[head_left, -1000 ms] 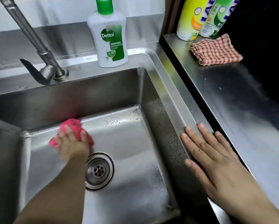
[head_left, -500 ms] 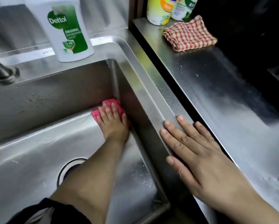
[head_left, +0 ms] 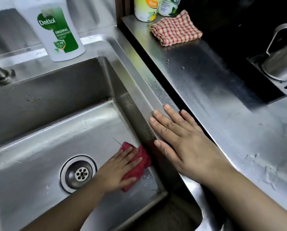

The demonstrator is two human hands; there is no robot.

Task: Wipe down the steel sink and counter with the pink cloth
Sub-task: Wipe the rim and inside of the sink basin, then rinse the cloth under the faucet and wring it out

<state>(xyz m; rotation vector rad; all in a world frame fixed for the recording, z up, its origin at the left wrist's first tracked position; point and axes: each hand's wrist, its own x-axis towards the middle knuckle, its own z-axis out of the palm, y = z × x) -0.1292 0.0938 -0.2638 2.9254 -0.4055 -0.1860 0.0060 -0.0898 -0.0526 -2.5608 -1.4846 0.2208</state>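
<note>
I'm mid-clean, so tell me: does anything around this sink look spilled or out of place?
Nothing damaged or askew. Water droplets sit on the sink rim and the steel counter, away from the pink cloth under the left hand.

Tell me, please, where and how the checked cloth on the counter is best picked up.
Pinch the checked cloth at its bunched, layered near-left folds, coming from above and the front. It lies flat and folded on the counter, and the bottles stand close behind it, so a top pinch probably suits best.
</note>
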